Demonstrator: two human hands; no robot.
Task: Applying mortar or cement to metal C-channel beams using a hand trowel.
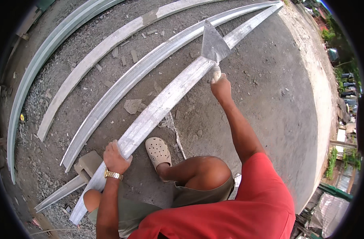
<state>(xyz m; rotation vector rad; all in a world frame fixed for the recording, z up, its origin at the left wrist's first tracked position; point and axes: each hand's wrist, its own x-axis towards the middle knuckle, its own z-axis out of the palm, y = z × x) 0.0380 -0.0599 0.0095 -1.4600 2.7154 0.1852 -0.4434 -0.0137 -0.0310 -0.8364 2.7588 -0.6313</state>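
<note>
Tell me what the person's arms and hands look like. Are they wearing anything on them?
Both forearms are bare, with no gloves on either hand. The left hand has a gold-coloured metal wristwatch with a link band around the wrist. The right hand wears nothing, no ring or band that shows. Higher up, the right arm comes out of a short red sleeve of a red shirt.

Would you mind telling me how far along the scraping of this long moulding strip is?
Near the left hand, the long strip already looks smooth and pale. In hand: the right hand presses a wide scraper onto it about midway, while the left hand grips its edge. The stretch beyond the blade remains, and two similar strips lie alongside; their state is unclear.
</note>
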